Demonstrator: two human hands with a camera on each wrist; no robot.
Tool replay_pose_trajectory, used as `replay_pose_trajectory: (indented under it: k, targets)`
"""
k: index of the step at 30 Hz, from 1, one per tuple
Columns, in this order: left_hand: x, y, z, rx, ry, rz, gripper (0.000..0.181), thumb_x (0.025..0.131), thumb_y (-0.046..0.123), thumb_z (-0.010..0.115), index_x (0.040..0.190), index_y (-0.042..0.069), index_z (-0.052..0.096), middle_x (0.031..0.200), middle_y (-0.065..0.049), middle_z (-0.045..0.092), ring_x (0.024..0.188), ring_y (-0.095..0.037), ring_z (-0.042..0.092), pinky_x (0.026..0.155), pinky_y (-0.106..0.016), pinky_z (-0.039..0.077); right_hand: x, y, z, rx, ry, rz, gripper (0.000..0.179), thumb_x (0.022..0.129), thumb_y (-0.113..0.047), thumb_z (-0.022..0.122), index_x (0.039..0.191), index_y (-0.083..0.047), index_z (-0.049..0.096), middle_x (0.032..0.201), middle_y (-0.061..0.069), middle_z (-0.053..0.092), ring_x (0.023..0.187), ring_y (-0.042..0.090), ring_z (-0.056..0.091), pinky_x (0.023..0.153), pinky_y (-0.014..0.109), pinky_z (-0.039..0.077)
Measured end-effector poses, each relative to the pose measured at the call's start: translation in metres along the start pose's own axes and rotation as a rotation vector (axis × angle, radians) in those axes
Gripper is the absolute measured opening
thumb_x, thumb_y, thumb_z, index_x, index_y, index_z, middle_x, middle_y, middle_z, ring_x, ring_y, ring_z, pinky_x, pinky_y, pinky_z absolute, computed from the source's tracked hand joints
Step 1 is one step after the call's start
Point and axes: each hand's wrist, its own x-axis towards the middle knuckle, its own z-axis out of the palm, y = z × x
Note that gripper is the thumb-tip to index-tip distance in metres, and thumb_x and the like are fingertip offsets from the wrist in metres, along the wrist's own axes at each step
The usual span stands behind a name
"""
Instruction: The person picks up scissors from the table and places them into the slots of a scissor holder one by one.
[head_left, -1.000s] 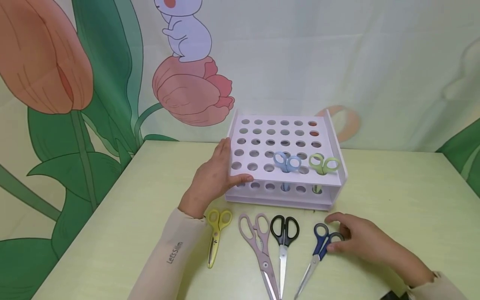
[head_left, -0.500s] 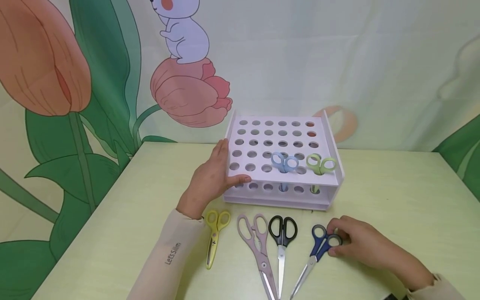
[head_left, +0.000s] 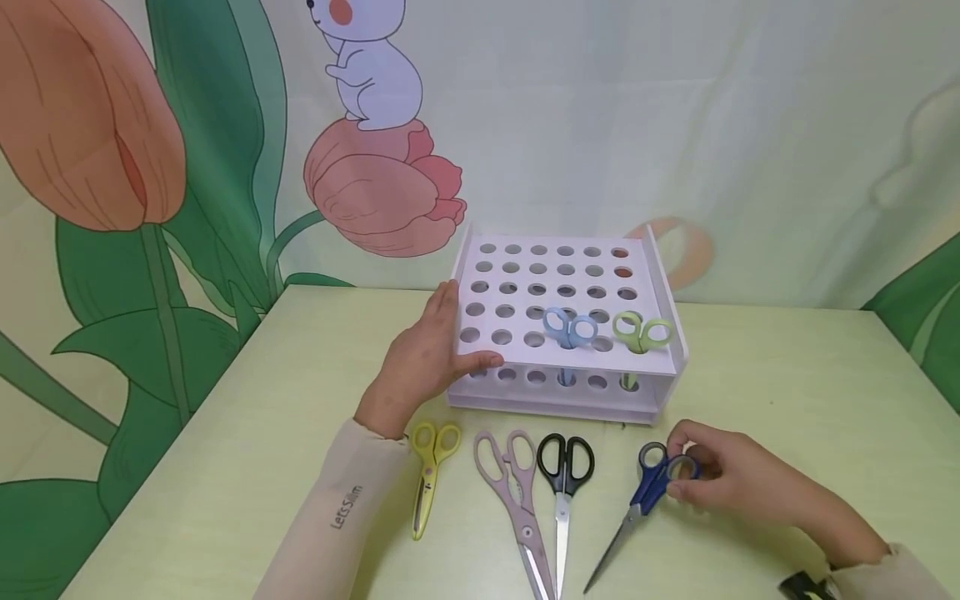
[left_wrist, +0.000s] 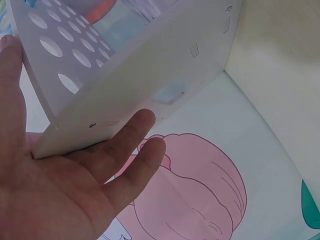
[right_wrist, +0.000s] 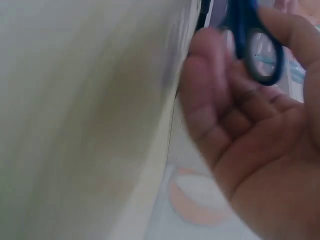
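Navy-handled scissors (head_left: 647, 497) are pinched in the right hand, in front of the rack and off its right front corner.

Behind the rack hangs a softly creased fabric backdrop (head_left: 750, 125), printed with rounded tulips and a white rabbit. Below spreads the pale yellow-green surface (head_left: 787, 383), smooth and faintly streaked. The rack (head_left: 551, 279) itself is white, flat-panelled and plastic-looking, its two decks pierced by rows of round holes. At its left front corner the left hand (head_left: 427, 358) is spread, thumb along the front edge, fingers laid against the side panel. The right hand (head_left: 738, 479) pinches one navy loop between thumb and bent fingers.

Mauve scissors (head_left: 528, 533), with long asymmetrical loops, lie in front of the rack's middle; next to them, black-handled scissors (head_left: 562, 483) carry slim metal blades. The navy pair has oval plastic loops and a narrow metal blade; its long axis runs diagonally, loops towards the rack, tip away from it and leftward. Whether that tip touches the surface, I cannot tell. Yellow scissors (head_left: 427, 479) lie before the rack's left front corner. Smallest to view, light-blue scissors (head_left: 567, 335) and lime-green scissors (head_left: 639, 339) stand loops-up in the rack's front row.
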Motion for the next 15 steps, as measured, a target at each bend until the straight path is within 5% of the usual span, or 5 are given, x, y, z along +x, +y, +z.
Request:
replay_pose_trajectory:
  k: [7, 15]
  targets:
    - [-0.001, 0.002, -0.002, -0.013, -0.015, -0.018, 0.123, 0.081, 0.062, 0.076, 0.161, 0.000, 0.006, 0.166, -0.019, 0.014, 0.114, -0.032, 0.057, 0.090, -0.044, 0.052, 0.002, -0.010, -0.008, 0.281, -0.025, 0.015, 0.024, 0.097, -0.001, 0.066, 0.114, 0.001, 0.048, 0.085, 0.018, 0.069, 0.068, 0.026, 0.066, 0.062, 0.038, 0.056]
    - [-0.001, 0.002, -0.002, -0.015, -0.014, -0.024, 0.123, 0.080, 0.062, 0.076, 0.161, 0.000, 0.006, 0.166, -0.019, 0.014, 0.117, -0.033, 0.057, 0.093, -0.045, 0.051, 0.000, -0.020, -0.019, 0.359, 0.039, -0.044, 0.016, 0.103, 0.004, 0.051, 0.118, 0.000, 0.051, 0.095, 0.021, 0.073, 0.081, 0.035, 0.073, 0.070, 0.044, 0.059]
